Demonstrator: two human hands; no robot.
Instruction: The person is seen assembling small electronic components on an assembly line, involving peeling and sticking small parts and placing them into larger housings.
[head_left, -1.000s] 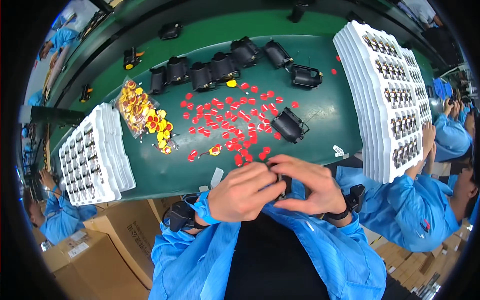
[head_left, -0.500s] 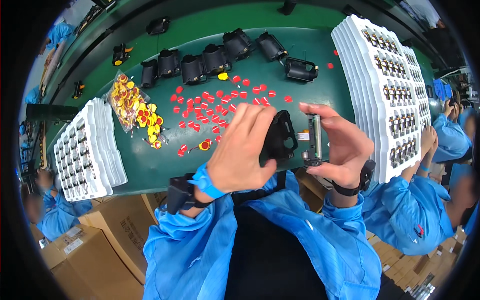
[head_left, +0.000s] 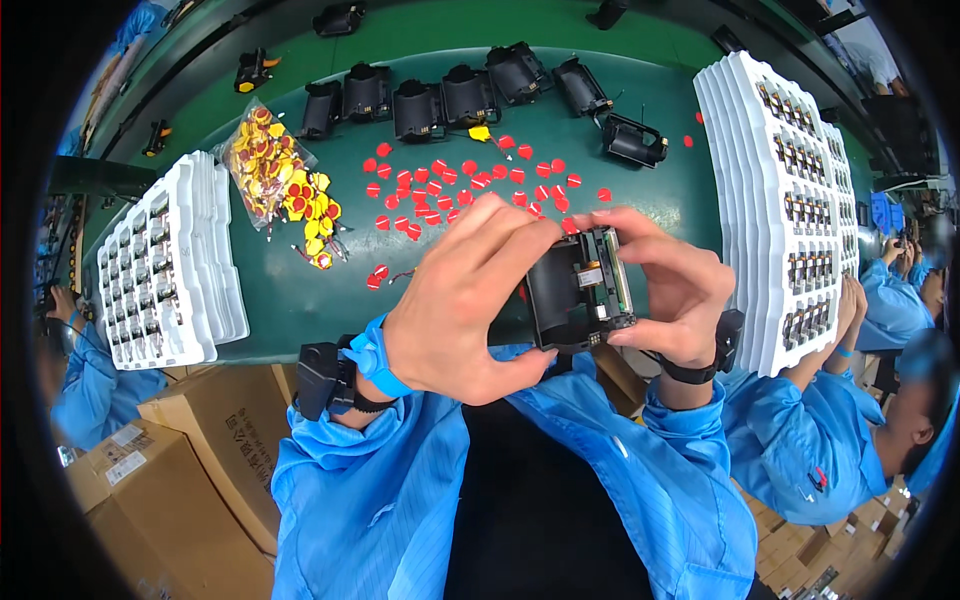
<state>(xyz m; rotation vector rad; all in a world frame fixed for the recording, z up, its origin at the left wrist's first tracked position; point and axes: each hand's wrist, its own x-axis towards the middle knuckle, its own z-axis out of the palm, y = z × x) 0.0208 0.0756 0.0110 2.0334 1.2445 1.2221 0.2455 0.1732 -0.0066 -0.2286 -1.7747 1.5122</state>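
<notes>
My left hand (head_left: 462, 305) grips a black plastic housing (head_left: 550, 295) by its left side, its hollow side facing up. Between the thumb and fingertips of my right hand (head_left: 685, 285) is a small electronic module (head_left: 616, 275) with a green strip, dark frame and small metal parts. This module sits against the right end of the housing, touching it; whether it is seated inside cannot be made out. Beyond my hands, red round stickers (head_left: 447, 176) lie scattered on the green table (head_left: 330, 300). Fingers hide part of the housing's left side.
Several black housings (head_left: 417, 108) stand in a row at the back. A clear bag (head_left: 262, 160) of yellow and red wired pieces lies left, with loose ones (head_left: 318, 215) beside it. Stacked white trays of modules stand left (head_left: 232, 310) and right (head_left: 735, 200). A co-worker's sleeve (head_left: 800, 440) is at right.
The module, held apart to the right of the housing before, now meets its right end. The housing has turned its hollow side upward. My hands have come closer together.
</notes>
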